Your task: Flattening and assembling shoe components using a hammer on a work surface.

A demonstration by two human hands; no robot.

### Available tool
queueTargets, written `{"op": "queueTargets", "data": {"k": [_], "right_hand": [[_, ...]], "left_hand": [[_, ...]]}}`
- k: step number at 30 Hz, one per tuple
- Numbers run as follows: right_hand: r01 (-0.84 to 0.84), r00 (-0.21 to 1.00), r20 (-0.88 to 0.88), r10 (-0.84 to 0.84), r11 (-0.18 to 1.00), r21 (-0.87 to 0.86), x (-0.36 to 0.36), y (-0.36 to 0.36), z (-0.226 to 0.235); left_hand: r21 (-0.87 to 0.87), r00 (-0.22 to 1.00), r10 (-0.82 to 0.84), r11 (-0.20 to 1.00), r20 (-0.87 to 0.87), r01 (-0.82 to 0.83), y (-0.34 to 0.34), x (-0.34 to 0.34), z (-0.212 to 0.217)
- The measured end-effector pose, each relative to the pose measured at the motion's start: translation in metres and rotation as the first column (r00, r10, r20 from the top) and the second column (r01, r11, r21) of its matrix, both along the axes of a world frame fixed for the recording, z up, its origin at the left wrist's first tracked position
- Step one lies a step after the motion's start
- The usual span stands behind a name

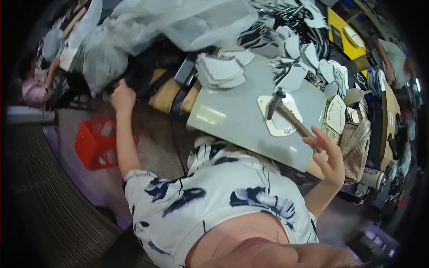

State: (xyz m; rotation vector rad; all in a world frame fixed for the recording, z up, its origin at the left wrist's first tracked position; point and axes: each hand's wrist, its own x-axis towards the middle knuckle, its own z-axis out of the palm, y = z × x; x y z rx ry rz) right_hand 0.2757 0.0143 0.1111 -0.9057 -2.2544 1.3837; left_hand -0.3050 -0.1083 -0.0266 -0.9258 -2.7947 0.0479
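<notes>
Right hand [329, 157] closed on the hammer [288, 114] handle, head resting on a white cut piece [280, 127] on the grey worktop [241, 116]. Left hand [123, 97] reaches away toward plastic bags [147, 31]; its grip I cannot tell. Stack of pieces [221, 71] waits unhammered.

At your 9 o'clock: red plastic crate [96, 143] | 12 o'clock: crumpled clear plastic sheet [178, 20] | 1 o'clock: yellow flat board [342, 35] | 4 o'clock: silver spray can [374, 177]
</notes>
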Motion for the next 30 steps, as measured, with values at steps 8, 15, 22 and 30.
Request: {"op": "queueTargets", "data": {"k": [8, 15, 22, 30], "right_hand": [[0.072, 0.993, -0.09, -0.078, 0.995, -0.064, 0.019, -0.005, -0.006], [0.056, 0.995, -0.081, -0.052, 0.998, 0.037, 0.037, 0.001, -0.005], [0.092, 0.995, -0.042, -0.092, 0.996, 0.007, 0.038, 0.003, -0.011], [0.074, 0.997, -0.014, -0.075, 0.996, -0.053, 0.036, 0.017, -0.032]], "left_hand": [[0.231, 0.84, -0.481, 0.873, 0.25, 0.43, 0.082, -0.164, 0.039], [0.384, 0.777, -0.433, 0.884, 0.456, 0.267, 0.066, -0.206, 0.027], [0.312, 0.746, -0.312, 0.939, 0.588, 0.146, 0.068, -0.161, 0.046], [0.41, 0.684, -0.492, 0.862, 0.538, 0.297, 0.003, -0.045, -0.04]]}}
